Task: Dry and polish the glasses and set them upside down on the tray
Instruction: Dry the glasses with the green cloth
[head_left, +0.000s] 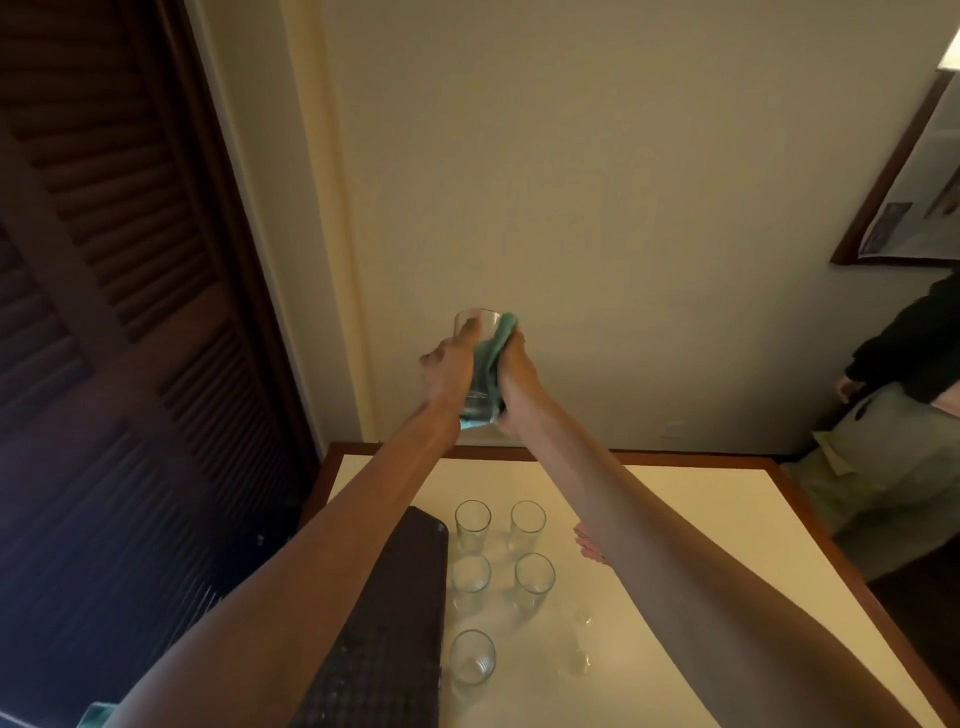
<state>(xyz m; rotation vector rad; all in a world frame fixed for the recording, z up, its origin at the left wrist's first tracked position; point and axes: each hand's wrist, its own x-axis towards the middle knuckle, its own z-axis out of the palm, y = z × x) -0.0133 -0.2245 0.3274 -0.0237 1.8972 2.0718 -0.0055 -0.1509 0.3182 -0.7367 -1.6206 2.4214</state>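
A clear glass is held up high in the air, above the far edge of the counter and in front of the plain wall. Its open end points up and away, and its thick bottom points down toward the person. The left hand has its grip closed around the left side of the glass, with the fingers wrapped over it. The right hand has its grip closed on a green cloth, and it presses the cloth against the right side of the glass. A bit of the cloth hangs out under the glass. Both arms reach far out from the near side.

Down on the pale counter stand five more glasses, all with the open end up. Two are far, two are in the middle, and one is near. They stand close to each other but apart. Just left of them lies a dark tray with a bumpy top. No glass is on the part of it that shows. A small pink thing peeks out beside the right arm; I cannot tell what it is.

On the left is a dark wooden door with slats. On the far right stands another person in dark and light clothes, under a framed picture.
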